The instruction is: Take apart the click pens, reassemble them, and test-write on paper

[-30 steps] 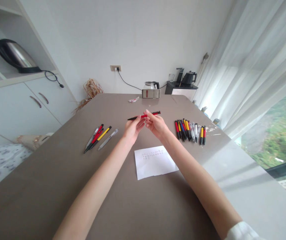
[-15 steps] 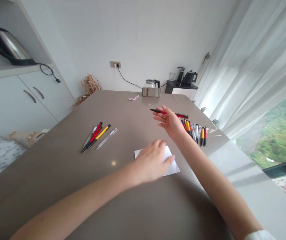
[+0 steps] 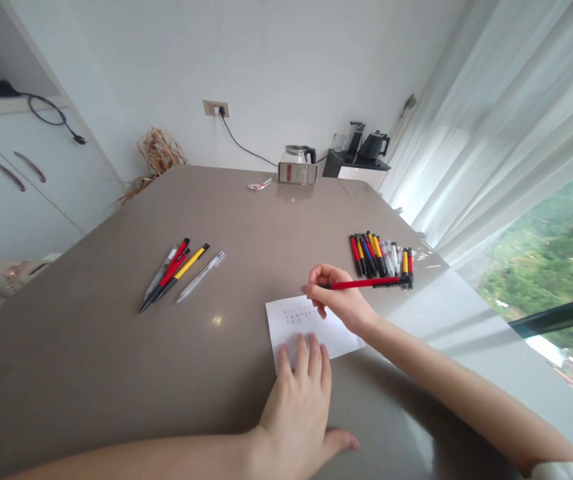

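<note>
My right hand [image 3: 339, 300] is closed round a red pen with a black clip end [image 3: 366, 283], held level just above a small white sheet of paper [image 3: 311, 323] with faint writing. My left hand [image 3: 299, 407] lies flat and open on the brown table [image 3: 116, 347], its fingertips resting on the near edge of the sheet. To the left lies a small group of pens [image 3: 173, 270], red, yellow, black and clear. On the right, past my right hand, is a row of several coloured pens [image 3: 381, 253].
At the table's far edge stand a small silver box [image 3: 297, 173] and a glass kettle [image 3: 297, 153], with a wrapper [image 3: 259, 185] nearby. Dried straw [image 3: 159, 153] sits in the corner. White cabinets [image 3: 11, 187] are left, curtains [image 3: 491, 120] and window right.
My left hand let go of the red pen and came down flat onto the paper. My right hand carried the pen right, then lowered it over the sheet. The camera tilted downward.
</note>
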Motion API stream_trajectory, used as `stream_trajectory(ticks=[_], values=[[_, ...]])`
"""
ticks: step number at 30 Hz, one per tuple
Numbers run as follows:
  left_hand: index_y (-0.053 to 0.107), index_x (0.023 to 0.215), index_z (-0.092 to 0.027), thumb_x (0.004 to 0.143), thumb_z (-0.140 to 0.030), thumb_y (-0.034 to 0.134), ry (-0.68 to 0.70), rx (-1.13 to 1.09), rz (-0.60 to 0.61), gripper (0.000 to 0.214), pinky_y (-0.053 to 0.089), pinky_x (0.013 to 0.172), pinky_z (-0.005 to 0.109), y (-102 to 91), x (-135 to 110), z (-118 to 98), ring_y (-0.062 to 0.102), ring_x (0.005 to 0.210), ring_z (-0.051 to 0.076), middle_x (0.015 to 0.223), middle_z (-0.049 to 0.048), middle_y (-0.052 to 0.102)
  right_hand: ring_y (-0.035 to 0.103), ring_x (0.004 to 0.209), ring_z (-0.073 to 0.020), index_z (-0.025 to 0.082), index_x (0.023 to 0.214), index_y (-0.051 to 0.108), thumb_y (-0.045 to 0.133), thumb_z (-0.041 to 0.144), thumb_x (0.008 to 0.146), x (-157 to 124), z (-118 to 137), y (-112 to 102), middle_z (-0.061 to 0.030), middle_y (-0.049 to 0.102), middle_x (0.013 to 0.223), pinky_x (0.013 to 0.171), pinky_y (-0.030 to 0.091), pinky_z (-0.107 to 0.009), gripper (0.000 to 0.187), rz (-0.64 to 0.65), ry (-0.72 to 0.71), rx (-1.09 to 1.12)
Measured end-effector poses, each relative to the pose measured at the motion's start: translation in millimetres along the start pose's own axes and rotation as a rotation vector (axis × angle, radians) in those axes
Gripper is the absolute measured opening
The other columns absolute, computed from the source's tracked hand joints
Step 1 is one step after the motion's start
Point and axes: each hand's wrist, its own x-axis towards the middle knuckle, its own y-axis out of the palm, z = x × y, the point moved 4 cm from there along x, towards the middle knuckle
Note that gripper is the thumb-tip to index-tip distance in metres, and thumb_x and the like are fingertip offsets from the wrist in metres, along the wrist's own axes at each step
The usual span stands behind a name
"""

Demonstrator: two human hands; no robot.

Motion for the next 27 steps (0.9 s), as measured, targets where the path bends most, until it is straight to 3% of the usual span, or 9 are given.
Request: stream_trajectory(ticks=[6, 10, 18, 27], values=[[0.044, 0.122, -0.013, 0.061, -0.074, 0.029, 0.015, -0.095, 0.034, 0.088, 0.037, 0.081, 0.054, 1.7, 1.2, 3.1, 0.034, 0.115, 0.039, 0.125, 0.0198, 0.041, 0.04, 0.047, -0.0064, 0.018, 0.056, 0.041, 0.055, 0.021, 0.063, -2.6, -28.7, -5.9, 0.0048, 0.045, 0.053, 0.044, 0.032, -0.019, 0.017, -0.083, -0.147, -0.417], [0.044, 0.121, -0.013, 0.061, -0.074, 0.027, 0.049, -0.122, 0.024, 0.087, 0.037, 0.079, 0.055, 6.3, 2.8, 4.6, 0.033, 0.115, 0.041, 0.125, 0.0206, 0.041, 0.036, 0.047, -0.0067, 0.017, 0.052, 0.04, 0.051, 0.025, 0.068, -2.8, -36.0, -6.0, 0.0043, 0.043, 0.049, 0.044, 0.03, -0.02, 0.021, -0.103, -0.139, -0.54], [0.044, 0.122, -0.013, 0.063, -0.071, 0.03, 0.059, -0.2, 0.036, 0.084, 0.037, 0.079, 0.055, 6.9, 3.7, 7.1, 0.029, 0.118, 0.041, 0.126, 0.0218, 0.04, 0.034, 0.044, -0.006, 0.017, 0.05, 0.04, 0.05, 0.021, 0.065, -0.9, -35.6, -4.1, 0.0047, 0.041, 0.046, 0.042, 0.029, -0.019, 0.018, -0.111, -0.086, -0.581], [0.041, 0.124, -0.021, 0.061, -0.069, 0.037, 0.046, -0.299, 0.083, 0.079, 0.034, 0.08, 0.058, 6.9, 5.1, 8.3, 0.026, 0.119, 0.043, 0.128, 0.0155, 0.04, 0.034, 0.043, -0.0056, 0.017, 0.049, 0.04, 0.053, 0.022, 0.063, 0.5, -34.7, -3.9, 0.0047, 0.04, 0.043, 0.04, 0.027, -0.018, 0.02, -0.111, -0.065, -0.53]])
